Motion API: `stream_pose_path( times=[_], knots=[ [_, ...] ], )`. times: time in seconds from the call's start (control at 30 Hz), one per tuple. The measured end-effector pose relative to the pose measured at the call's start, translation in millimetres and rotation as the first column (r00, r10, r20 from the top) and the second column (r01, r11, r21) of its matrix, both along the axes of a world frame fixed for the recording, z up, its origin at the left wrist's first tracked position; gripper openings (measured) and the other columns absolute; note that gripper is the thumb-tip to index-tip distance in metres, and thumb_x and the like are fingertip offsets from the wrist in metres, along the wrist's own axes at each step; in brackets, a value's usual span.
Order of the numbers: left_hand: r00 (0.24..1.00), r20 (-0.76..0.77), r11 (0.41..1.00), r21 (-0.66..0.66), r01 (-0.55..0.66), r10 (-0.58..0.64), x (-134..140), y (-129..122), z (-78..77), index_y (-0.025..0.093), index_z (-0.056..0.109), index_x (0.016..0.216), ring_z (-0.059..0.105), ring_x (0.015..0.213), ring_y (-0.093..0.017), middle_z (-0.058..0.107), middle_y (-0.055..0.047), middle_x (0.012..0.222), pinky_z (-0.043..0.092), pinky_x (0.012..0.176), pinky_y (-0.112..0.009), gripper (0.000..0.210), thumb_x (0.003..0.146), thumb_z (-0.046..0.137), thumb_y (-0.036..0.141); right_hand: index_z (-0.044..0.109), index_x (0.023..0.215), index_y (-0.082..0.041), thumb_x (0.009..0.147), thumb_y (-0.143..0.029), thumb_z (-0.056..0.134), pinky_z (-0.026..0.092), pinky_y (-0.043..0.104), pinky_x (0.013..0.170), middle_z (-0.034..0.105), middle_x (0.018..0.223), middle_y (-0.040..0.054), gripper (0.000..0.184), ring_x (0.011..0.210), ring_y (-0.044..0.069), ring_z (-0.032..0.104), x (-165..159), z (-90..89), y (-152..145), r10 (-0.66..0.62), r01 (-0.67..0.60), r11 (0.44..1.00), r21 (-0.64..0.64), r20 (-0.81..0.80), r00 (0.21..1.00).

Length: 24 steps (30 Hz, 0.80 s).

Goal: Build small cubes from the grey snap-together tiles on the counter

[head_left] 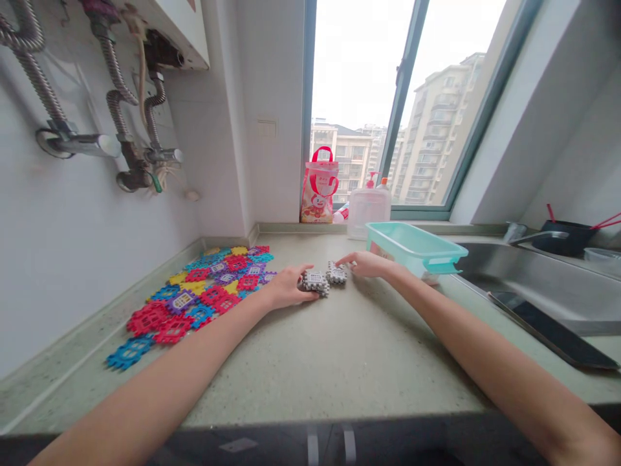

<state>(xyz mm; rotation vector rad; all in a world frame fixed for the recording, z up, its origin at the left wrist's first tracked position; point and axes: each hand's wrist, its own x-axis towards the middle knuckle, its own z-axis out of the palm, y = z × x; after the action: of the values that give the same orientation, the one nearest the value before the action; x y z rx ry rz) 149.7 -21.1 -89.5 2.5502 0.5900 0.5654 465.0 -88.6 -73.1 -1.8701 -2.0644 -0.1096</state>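
On the counter, a short stack of grey-white interlocking plastic tiles point(316, 280) with toothed edges and window-like grids lies within my left hand point(291, 285). My thumb is on its near side and my fingers are on its far side. Right beside it sits a second small group of grey-white tiles point(336, 274). The extended index finger of my right hand point(367, 265) touches the top of that group, and its other fingers look partly curled. Left of my left hand spreads a patch of red, blue, yellow and purple tiles point(198, 295), some overlapping.
A turquoise plastic basket point(412, 241) stands just behind my right hand. A steel sink point(548, 285) with a dark flat panel point(548, 327) at its edge lies right. By the window are a red-handled bag point(320, 194) and a translucent jug point(369, 212). Pipes point(116, 97) hang upper left.
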Motion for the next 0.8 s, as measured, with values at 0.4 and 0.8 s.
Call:
stream_pose_path(
  times=[0.4,0.8],
  knots=[
    [1.000,-0.018,1.000,0.012,-0.020,0.020,0,1,-1.2,0.015,0.054,0.155,0.068,0.113,-0.032,0.070,-0.017,0.130,0.053,0.097,-0.042,0.096,0.076,0.081,0.062,0.080,0.105,-0.021,0.091,-0.045,0.068,0.058,0.039,0.088,0.081,0.101,0.0108,0.030,0.095,0.027,0.076,10,-5.5,-15,-0.137,0.146,0.986,0.085,-0.109,0.985],
    [1.000,0.010,0.999,0.035,-0.020,0.020,1,-2,0.6,0.014,0.054,0.153,0.068,0.113,-0.032,0.072,-0.015,0.128,0.053,0.099,-0.042,0.093,0.076,0.083,0.056,0.074,0.115,-0.022,0.087,-0.050,0.076,0.055,0.042,0.095,0.077,0.115,0.0093,0.039,0.106,0.027,0.072,-26,14.9,-37,0.217,-0.216,0.976,0.016,-0.114,0.970]
  ],
)
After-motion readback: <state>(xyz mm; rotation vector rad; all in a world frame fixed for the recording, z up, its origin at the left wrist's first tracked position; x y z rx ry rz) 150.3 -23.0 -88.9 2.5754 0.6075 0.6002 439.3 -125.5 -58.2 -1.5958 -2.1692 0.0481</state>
